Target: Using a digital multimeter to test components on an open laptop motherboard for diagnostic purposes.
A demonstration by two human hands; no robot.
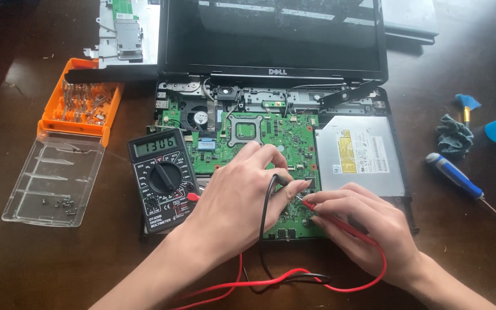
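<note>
The left hand (242,195) holds a black probe (285,181) in a fingertip grip, its tip down on the green board (271,135) of an opened laptop (276,74). The right hand (368,229) pinches a red probe (331,218), its tip just beside the black one. Red and black leads loop over the desk (41,264) toward a black multimeter (162,178) lying left of the board. Further left sits an orange bit case (84,100) with its clear lid open. A blue screwdriver (457,179) lies to the right.

Green circuit board (271,140), red probe (340,224) — black probe (279,179), black multimeter (162,178), orange bit case (84,100), blue screwdriver (454,175).
</note>
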